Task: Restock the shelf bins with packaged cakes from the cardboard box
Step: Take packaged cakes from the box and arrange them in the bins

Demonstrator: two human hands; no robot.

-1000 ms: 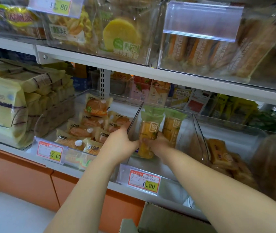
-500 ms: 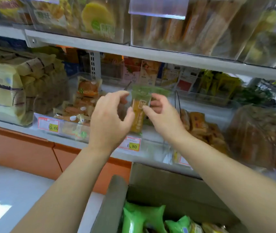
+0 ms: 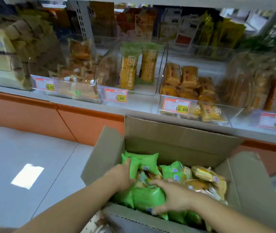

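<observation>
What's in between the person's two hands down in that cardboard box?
In the head view, green-wrapped cakes fill the gap between the left hand and the right hand, inside the cardboard box.

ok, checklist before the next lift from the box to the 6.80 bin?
1. Cardboard box flaps open: ok.
2. Green packets lie on top, easy to reach: ok.
3. Right hand grip: ok, fingers curl round the front packet.
4. Left hand grip: cannot tell; it touches a packet, but the fingers are blurred.
5. Room in the 6.80 bin: ok, only two upright cakes inside.
6. Path from box up to bin: ok, nothing in between.
</observation>
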